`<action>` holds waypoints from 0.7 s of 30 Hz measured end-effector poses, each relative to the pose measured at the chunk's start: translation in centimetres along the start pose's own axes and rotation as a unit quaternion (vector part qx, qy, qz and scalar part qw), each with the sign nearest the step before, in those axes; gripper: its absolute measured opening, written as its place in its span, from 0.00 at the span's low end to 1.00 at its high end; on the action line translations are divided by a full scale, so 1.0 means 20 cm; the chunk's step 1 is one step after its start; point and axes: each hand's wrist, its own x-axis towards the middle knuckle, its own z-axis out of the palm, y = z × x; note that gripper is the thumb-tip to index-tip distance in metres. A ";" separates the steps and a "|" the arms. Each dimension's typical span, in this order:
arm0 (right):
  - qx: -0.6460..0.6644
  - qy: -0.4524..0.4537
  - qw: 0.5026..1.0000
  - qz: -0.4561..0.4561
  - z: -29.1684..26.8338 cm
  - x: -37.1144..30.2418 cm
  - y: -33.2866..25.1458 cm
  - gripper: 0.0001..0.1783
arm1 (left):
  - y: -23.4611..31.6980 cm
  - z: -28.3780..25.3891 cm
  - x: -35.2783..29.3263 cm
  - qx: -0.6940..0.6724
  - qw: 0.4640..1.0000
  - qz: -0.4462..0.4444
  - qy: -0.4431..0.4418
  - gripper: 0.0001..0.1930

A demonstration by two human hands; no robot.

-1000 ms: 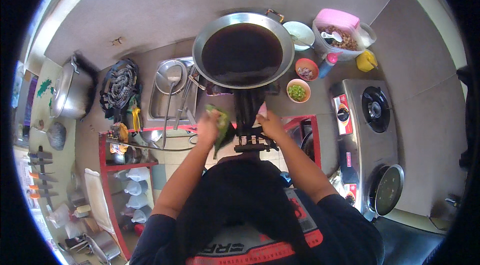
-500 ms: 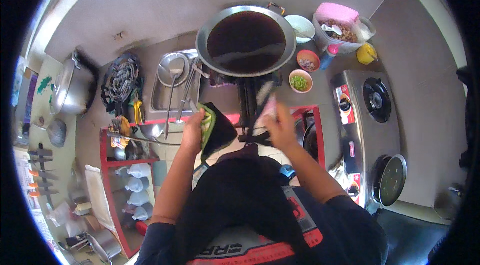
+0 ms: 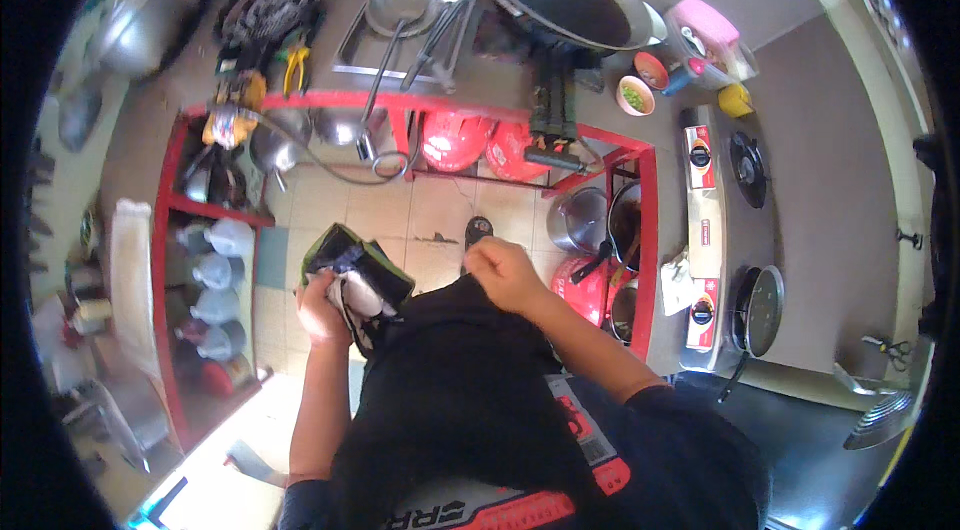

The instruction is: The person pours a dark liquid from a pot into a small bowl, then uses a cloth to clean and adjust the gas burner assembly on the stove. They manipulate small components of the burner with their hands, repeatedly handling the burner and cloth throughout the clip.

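Note:
My left hand [image 3: 322, 308] grips a black pouch-like thing with green trim [image 3: 345, 255], its pale inner side partly showing, in front of my body on the left. The fingers of my right hand [image 3: 502, 275] are curled at the upper edge of my black apron [image 3: 460, 390]. What they hold, if anything, is hidden. Beyond both hands, on the counter, a wide metal pan of dark liquid [image 3: 560, 5] sits on a burner.
A steel tray with a strainer [image 3: 400, 5] lies left of the pan, near yellow-handled pliers [image 3: 296, 70]. Small bowls, one with chopped greens [image 3: 634, 96], stand right of it. A gas stove [image 3: 705, 230] runs along the right. Red cylinders [image 3: 455, 140] stand under the counter.
The view has swung down and left. My left hand has lowered with the pouch-like thing, turning it. My right hand has moved back to the apron; the pale, blurred thing in it no longer shows.

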 end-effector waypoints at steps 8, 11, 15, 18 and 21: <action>-0.147 0.207 0.967 0.030 -0.19 0.07 0.19 0.12 | -0.19 -0.51 -0.56 0.061 0.996 0.040 -0.049 0.22; -0.220 0.288 0.932 0.003 -0.29 0.30 0.39 0.16 | -0.33 -0.57 -0.66 0.102 0.994 0.036 -0.029 0.24; -0.295 0.333 0.894 -0.047 -0.36 0.52 0.67 0.20 | -0.61 -0.60 -0.77 -0.005 1.000 0.003 -0.006 0.25; -0.268 0.346 0.899 -0.006 -0.37 0.61 0.75 0.19 | -0.77 -0.66 -0.80 0.019 0.999 -0.018 -0.021 0.29; -0.341 0.327 0.881 -0.025 -0.38 0.63 0.76 0.16 | -0.90 -0.70 -0.86 -0.008 0.999 -0.041 -0.014 0.32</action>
